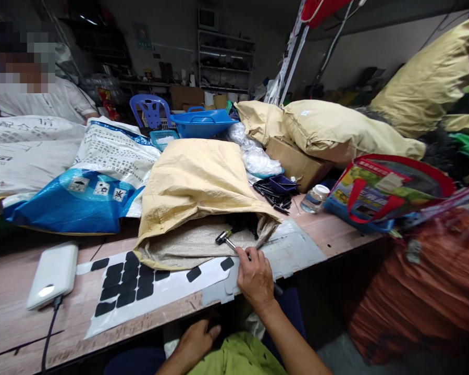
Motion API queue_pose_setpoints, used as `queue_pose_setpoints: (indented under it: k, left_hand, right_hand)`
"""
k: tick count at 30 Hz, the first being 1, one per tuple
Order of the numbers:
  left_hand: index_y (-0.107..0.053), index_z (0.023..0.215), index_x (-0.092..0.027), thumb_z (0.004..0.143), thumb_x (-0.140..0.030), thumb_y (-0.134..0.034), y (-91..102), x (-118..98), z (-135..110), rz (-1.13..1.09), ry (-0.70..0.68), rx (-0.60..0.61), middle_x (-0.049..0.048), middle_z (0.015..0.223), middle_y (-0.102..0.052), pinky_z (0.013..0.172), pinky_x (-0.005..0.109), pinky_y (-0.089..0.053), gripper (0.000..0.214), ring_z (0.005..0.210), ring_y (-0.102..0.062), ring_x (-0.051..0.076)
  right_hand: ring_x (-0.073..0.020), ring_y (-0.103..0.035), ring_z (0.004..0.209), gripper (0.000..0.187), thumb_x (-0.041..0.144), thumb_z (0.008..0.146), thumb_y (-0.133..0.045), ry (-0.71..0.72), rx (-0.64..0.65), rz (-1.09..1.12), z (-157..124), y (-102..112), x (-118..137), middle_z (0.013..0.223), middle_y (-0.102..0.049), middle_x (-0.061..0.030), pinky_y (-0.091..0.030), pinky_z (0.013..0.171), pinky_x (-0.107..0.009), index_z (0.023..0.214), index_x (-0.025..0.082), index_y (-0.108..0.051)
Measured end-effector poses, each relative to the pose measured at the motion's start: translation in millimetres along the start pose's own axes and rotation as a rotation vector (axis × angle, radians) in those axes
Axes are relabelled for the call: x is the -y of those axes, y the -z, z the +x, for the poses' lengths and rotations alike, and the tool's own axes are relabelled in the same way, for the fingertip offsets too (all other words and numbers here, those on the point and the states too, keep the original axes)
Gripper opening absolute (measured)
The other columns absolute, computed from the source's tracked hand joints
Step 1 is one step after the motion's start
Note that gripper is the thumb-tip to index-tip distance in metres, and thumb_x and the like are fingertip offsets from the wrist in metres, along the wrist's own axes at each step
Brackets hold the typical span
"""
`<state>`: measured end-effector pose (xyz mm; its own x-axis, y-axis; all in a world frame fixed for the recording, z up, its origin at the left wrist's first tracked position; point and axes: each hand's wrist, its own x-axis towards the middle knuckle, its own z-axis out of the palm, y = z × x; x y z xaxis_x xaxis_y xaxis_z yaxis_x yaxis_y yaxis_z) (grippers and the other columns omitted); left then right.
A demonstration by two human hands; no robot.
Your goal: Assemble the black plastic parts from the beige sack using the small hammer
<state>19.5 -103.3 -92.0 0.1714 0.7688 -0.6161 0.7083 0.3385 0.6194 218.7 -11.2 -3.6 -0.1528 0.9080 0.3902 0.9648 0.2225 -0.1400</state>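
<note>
My right hand (256,276) is closed around the handle of a small hammer (230,242). Its metal shaft and dark head with a yellowish face point left, at the mouth of a beige woven sack (199,177). The sack lies on its side on the table, its mouth toward me; dark items show inside, too shadowed to name. Low over my lap, at the table edge, is my left hand (195,338), thumb apart and nothing visible in it; its other fingertips are in shadow. Black rounded-square pads (127,286) lie on a white sheet (172,294) before the sack.
A white power bank (54,273) with a cable stands left. Blue-and-white sacks (97,182) lie behind it, near a person in white (49,101). To the right are black parts (273,195), a jar (315,199), a carton (297,161) and a colourful bag (379,192).
</note>
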Motion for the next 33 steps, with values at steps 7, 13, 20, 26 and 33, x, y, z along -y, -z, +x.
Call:
queue_pose_setpoints:
  k: [7, 13, 20, 26, 33]
  left_hand:
    - [-0.07, 0.126, -0.021, 0.091, -0.04, -0.057, -2.1, -1, -4, 0.004, -0.033, 0.065, 0.009, 0.13, -0.072, 0.105, 0.035, -0.045, 0.042, 0.124, -0.063, 0.028]
    - [-0.074, 0.108, -0.019, 0.09, -0.042, -0.06, 41.5, -51, -36, -0.177, -0.332, 0.218, 0.005, 0.096, -0.076, 0.079, 0.029, -0.049, 0.033, 0.09, -0.067, 0.022]
    - [-0.069, 0.084, -0.016, 0.094, -0.049, -0.053, 130.0, -114, -7, -0.182, -0.44, -0.012, 0.0012, 0.073, -0.067, 0.06, 0.023, -0.039, 0.039, 0.063, -0.054, 0.013]
    - [-0.071, 0.101, -0.019, 0.094, -0.03, -0.052, 184.2, -128, 73, 0.199, -0.237, -0.502, 0.0089, 0.092, -0.074, 0.079, 0.031, -0.047, 0.024, 0.091, -0.067, 0.025]
    - [-0.035, 0.156, -0.018, 0.099, -0.027, -0.045, 205.7, -144, 103, 0.308, -0.307, -0.767, 0.0185, 0.136, -0.065, 0.109, 0.042, -0.044, 0.059, 0.13, -0.059, 0.031]
  right_hand:
    - [-0.0252, -0.049, 0.097, 0.045, 0.012, 0.09, -0.057, -0.002, -0.001, 0.006, 0, 0, 0, 0.109, -0.06, -0.0083, -0.037, 0.081, -0.036, 0.134, 0.025, -0.062]
    - [-0.0241, -0.049, 0.095, 0.046, 0.01, 0.089, -0.057, 0.022, -0.029, 0.019, 0, -2, -1, 0.108, -0.06, -0.0082, -0.036, 0.079, -0.035, 0.133, 0.024, -0.063]
    - [-0.0231, -0.049, 0.093, 0.043, 0.01, 0.09, -0.058, 0.086, -0.028, 0.082, 1, 2, -5, 0.102, -0.061, -0.0069, -0.036, 0.077, -0.034, 0.129, 0.025, -0.067]
    - [-0.0235, -0.05, 0.091, 0.042, 0.009, 0.09, -0.057, 0.119, -0.06, 0.105, -2, -1, -7, 0.102, -0.062, -0.0074, -0.036, 0.077, -0.035, 0.128, 0.024, -0.067]
    - [-0.0236, -0.052, 0.091, 0.045, 0.008, 0.089, -0.057, 0.131, -0.113, 0.082, -4, -6, -9, 0.104, -0.063, -0.0077, -0.038, 0.077, -0.036, 0.129, 0.025, -0.066]
